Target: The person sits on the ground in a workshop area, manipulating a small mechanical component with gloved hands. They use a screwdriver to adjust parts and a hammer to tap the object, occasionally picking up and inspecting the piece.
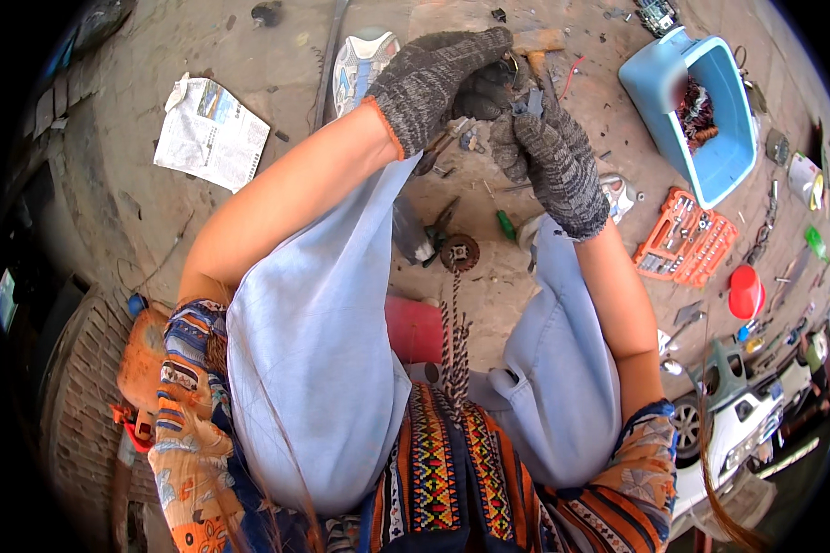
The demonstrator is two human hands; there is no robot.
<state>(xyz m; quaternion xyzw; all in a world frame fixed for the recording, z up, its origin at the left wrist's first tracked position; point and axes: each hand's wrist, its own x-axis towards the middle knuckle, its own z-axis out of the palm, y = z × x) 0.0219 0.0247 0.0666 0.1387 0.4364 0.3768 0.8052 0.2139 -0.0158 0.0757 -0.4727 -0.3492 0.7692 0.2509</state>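
Observation:
Both my hands wear dark grey knitted gloves and work close together, out past my knees. My left hand [441, 76] is curled, with its fingers bent around something dark that its own glove mostly hides. My right hand [559, 164] is closed, and between thumb and fingers it pinches a small grey metal piece [528, 103]. That piece points toward the fingers of my left hand. Just beyond the hands lies a hammer-like tool [537, 41] with a brownish head. On the ground below them are a green-handled screwdriver [505, 224] and a round toothed metal part [459, 252].
A light blue plastic tub [655, 101] with copper-coloured wire stands at the far right. Nearer are an orange socket set case [687, 238] and a red cup [746, 292]. Printed paper [214, 134] lies left. A red stool or bucket [413, 330] sits between my legs.

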